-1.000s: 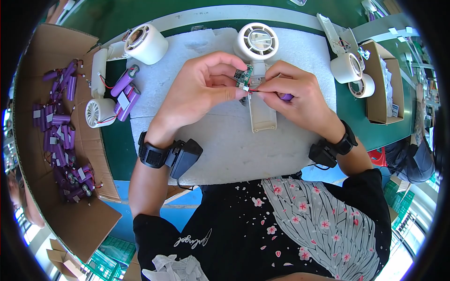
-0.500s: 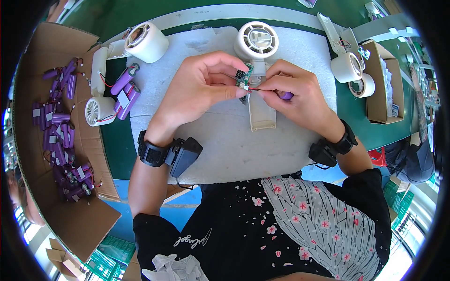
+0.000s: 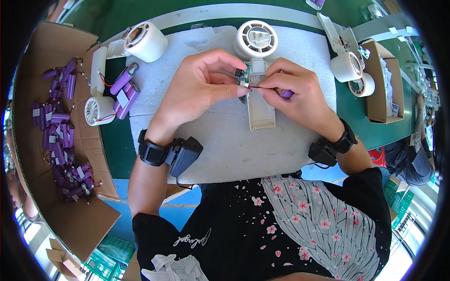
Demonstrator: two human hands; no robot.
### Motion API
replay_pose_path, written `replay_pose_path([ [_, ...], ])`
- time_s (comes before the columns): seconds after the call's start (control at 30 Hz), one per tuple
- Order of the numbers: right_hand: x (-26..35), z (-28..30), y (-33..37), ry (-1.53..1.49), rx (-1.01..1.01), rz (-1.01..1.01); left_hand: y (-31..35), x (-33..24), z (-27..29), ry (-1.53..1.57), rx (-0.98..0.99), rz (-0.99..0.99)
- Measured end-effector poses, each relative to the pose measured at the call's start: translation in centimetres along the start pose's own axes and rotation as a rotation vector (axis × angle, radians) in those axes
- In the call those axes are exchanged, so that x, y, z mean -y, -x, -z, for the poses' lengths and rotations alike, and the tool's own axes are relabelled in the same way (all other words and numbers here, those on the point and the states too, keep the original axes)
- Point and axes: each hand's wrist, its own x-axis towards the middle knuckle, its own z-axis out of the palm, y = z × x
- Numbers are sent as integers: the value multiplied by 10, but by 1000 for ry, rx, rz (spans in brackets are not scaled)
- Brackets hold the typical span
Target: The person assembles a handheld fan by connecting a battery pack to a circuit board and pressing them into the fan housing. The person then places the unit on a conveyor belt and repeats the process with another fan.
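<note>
My left hand [image 3: 197,83] pinches a small green circuit board [image 3: 247,75] between thumb and fingers. A white connector on its lower edge faces the other hand. My right hand [image 3: 297,91] is closed, its thumb and forefinger gripping thin red and black wires [image 3: 253,86] right at that connector. Whether the plug is seated cannot be made out. A purple battery [image 3: 284,93] shows partly under the right fingers, mostly hidden. Below and between both hands lies a white handheld fan [image 3: 255,40], its round head at the far side and its open handle shell [image 3: 261,114] toward me.
A white foam sheet [image 3: 225,154] covers the work surface. At left stand a cardboard box [image 3: 89,178] of purple batteries, more fan parts [image 3: 99,111] and loose battery packs [image 3: 125,99]. On the right are fan heads [image 3: 346,67] and a carton [image 3: 378,112] of white pieces.
My hands keep nearly the same pose, with the board tilted slightly and the wires still at its connector. The fan sits a touch farther left. A person at the far right has shifted.
</note>
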Motion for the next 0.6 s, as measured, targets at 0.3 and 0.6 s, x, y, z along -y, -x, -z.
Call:
replay_pose_path([
  [0.3,-3,0,-1,-17,19,11,0,3,-4,-60,-23,-63],
  [0.6,-2,11,-5,-101,117,3,1,4,-11,-158,-38,-128],
])
